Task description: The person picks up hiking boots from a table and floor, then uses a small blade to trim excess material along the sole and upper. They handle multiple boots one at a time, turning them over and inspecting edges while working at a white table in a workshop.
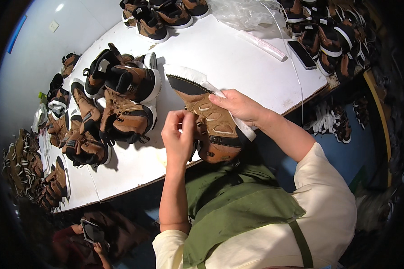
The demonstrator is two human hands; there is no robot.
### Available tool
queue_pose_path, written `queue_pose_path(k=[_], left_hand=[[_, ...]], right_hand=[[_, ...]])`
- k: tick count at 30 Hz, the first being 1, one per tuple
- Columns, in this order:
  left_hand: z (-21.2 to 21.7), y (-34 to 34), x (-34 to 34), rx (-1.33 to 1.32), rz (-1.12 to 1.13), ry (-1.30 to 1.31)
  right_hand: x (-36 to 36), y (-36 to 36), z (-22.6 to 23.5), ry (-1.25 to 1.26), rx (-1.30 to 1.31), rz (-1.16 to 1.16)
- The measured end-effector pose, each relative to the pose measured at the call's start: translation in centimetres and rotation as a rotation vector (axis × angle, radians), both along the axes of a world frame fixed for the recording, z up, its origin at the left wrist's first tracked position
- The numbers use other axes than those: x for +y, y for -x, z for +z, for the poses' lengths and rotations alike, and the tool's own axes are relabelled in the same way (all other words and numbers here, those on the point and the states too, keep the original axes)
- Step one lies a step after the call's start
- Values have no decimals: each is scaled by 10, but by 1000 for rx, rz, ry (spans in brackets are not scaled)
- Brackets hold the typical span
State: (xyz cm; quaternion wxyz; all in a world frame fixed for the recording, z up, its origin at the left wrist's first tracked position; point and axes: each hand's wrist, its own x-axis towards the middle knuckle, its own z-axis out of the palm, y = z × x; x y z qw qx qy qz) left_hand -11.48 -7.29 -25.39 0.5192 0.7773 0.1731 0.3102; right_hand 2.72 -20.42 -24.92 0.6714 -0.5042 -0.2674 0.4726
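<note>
A brown and black shoe upper (pixel 220 114) with a white bottom edge is held on its side over the table's front edge. My right hand (pixel 238 105) grips it along that white edge, the thumb lying on the brown side panel. Curled at its lacing side, my left hand (pixel 178 132) has thumb and fingertips pinched together. What the left fingertips pinch is hidden. The dark toe end points up and away from me, and the heel end is close to my green apron (pixel 247 197).
Similar brown shoes (pixel 121 98) are heaped left of my hands on the white table (pixel 202 49). More shoes (pixel 159 18) stand at the back and far right. A phone (pixel 302 54), clear plastic ruler (pixel 265 45) and plastic bag (pixel 242 15) lie there. Another person's hands (pixel 96 246) hold a piece lower left.
</note>
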Motion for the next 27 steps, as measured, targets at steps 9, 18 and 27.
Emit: queue_pose_path(k=[9,18,27], left_hand=[[10,-11,-17,62,85,-492],[4,-18,-11,173,121,-679],[8,-25,-15,231,130,-762]], right_hand=[[2,-17,-7,164,-406,62],[-30,-67,6,48,-531,-244],[-92,-211,-90,804,-768,-1249]])
